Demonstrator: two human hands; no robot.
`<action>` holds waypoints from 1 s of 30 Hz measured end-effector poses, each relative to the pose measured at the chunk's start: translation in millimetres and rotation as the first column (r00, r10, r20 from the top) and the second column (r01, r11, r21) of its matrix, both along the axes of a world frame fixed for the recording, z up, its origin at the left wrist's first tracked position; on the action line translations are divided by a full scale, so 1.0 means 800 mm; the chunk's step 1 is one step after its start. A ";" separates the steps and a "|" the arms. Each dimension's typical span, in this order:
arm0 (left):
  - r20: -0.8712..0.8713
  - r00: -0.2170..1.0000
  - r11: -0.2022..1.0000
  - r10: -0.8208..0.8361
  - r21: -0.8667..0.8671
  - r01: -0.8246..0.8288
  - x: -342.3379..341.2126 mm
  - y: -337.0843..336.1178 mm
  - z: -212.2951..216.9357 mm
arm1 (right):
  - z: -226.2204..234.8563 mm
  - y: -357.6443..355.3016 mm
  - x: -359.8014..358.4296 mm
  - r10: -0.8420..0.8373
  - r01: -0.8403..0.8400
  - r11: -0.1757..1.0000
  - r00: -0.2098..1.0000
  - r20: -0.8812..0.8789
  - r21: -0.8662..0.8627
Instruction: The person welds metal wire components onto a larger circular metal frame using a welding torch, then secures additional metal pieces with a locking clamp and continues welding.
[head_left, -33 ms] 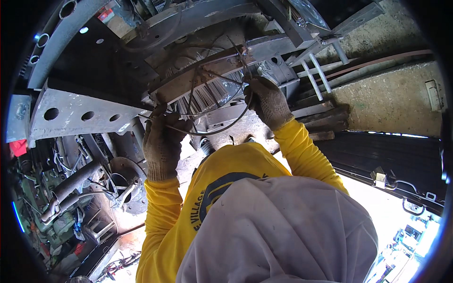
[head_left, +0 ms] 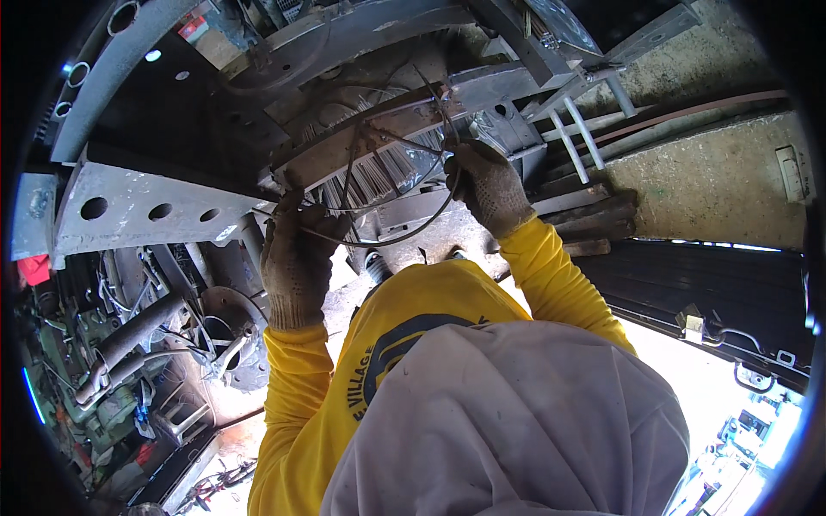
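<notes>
Under the rusty frame, both gloved hands' fingers grip a thin, dark, looping cable (head_left: 404,236).

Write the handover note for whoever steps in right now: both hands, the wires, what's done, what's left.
Left hand: gloved, gripping the lower end of the looped dark wires under the grey metal beam.
Right hand: gloved, holding the same wire bundle at its upper right, near the beam's end.
Wires: hang in loose loops in front of the finned radiator, not tied flat.
Perforated steel bracket sits to the left, untouched.
Done: both ends of the bundle are in hand.
Left: the loops are not yet drawn tight or secured.
</notes>
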State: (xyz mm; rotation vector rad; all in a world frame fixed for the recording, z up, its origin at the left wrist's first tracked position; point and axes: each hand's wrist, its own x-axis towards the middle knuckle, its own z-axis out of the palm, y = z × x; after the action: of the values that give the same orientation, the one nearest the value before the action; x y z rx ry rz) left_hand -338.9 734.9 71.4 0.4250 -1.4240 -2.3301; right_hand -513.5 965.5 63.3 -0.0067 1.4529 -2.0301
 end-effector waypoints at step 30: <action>0.030 0.999 0.837 -0.013 0.548 -0.005 -0.086 -0.075 0.028 | -0.065 -0.037 0.019 0.302 0.019 0.598 0.921 0.248 -0.801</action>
State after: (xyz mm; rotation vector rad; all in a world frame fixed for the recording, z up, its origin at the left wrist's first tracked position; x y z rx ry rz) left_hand -407.4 674.9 93.7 0.6139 -0.7323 -2.7246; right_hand -498.2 936.0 11.2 -0.1141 0.2114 -2.2193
